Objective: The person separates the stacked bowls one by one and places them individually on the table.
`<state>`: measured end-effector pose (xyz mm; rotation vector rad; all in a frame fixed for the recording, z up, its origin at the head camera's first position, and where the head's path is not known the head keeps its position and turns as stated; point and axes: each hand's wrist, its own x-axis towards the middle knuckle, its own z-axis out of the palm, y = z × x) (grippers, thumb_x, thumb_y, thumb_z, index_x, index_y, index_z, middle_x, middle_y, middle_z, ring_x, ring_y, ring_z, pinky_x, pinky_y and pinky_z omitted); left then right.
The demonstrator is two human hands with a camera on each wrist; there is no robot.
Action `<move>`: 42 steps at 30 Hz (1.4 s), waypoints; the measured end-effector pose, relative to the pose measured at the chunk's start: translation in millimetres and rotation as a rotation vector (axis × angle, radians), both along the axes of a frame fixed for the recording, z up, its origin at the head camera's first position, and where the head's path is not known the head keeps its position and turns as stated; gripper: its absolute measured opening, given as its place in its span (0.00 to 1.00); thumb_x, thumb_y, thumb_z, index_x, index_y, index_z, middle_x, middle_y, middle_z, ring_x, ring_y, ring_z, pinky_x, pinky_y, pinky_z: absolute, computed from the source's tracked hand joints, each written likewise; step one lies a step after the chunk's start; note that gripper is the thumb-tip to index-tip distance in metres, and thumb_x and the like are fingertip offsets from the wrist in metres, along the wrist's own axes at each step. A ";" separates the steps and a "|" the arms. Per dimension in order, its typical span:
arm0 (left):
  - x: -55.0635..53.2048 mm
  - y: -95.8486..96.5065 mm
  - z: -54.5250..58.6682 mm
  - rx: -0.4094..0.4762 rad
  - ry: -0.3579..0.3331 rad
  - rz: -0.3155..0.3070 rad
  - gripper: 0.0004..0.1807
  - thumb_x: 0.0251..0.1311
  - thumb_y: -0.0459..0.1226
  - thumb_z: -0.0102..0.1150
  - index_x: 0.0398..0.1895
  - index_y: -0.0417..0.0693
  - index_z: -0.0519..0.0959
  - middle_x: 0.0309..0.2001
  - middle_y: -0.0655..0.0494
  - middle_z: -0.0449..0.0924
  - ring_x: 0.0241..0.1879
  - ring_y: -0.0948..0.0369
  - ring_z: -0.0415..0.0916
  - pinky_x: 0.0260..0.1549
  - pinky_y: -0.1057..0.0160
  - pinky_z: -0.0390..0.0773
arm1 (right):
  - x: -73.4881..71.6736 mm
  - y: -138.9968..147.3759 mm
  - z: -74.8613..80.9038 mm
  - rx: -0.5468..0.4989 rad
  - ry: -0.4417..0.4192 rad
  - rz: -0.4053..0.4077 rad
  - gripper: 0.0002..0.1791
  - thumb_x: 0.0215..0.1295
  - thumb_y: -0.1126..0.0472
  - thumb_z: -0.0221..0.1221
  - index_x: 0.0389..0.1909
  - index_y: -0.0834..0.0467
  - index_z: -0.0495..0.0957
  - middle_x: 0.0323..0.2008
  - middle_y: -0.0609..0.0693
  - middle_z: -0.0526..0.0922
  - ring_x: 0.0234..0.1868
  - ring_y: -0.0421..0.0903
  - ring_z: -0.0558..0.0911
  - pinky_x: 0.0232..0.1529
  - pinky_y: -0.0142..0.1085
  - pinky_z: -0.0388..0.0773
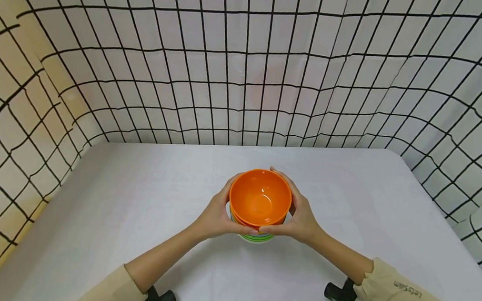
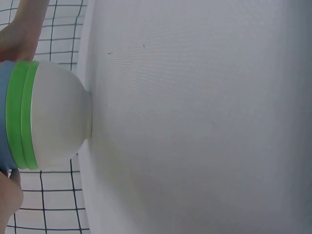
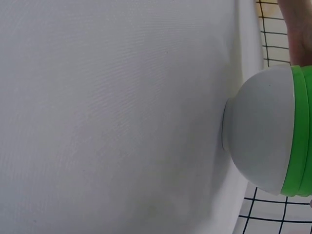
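Note:
A stack of nested bowls stands upright at the middle of the table, gripped from both sides. On top is an orange bowl (image 1: 260, 197), its inside bare. Below it come a blue bowl (image 2: 6, 114), green rims (image 2: 22, 114) and a white bowl (image 3: 261, 129) lowest, its foot right at the tabletop. My left hand (image 1: 220, 215) curls round the stack's left side, thumb along the near rim. From the right, my right hand (image 1: 299, 218) holds it the same way, the two thumb tips nearly meeting in front. Most of the other fingers are hidden behind the bowls.
The table (image 1: 156, 186) wears a white cloth. Black grid netting (image 1: 244, 69) over white and yellowish sheeting rises behind it and along both sides. Dark devices (image 1: 342, 293) show under both forearms, beside the beige sleeves.

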<state>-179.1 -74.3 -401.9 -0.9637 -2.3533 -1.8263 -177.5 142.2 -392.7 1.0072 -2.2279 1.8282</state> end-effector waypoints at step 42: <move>16.5 -0.8 29.3 -0.022 -0.013 0.004 0.56 0.35 0.32 0.76 0.69 0.47 0.52 0.60 0.53 0.66 0.57 0.58 0.66 0.54 0.59 0.73 | -2.9 8.1 57.0 -0.141 0.013 -0.057 0.53 0.39 0.73 0.71 0.68 0.61 0.52 0.61 0.55 0.64 0.57 0.48 0.69 0.50 0.31 0.76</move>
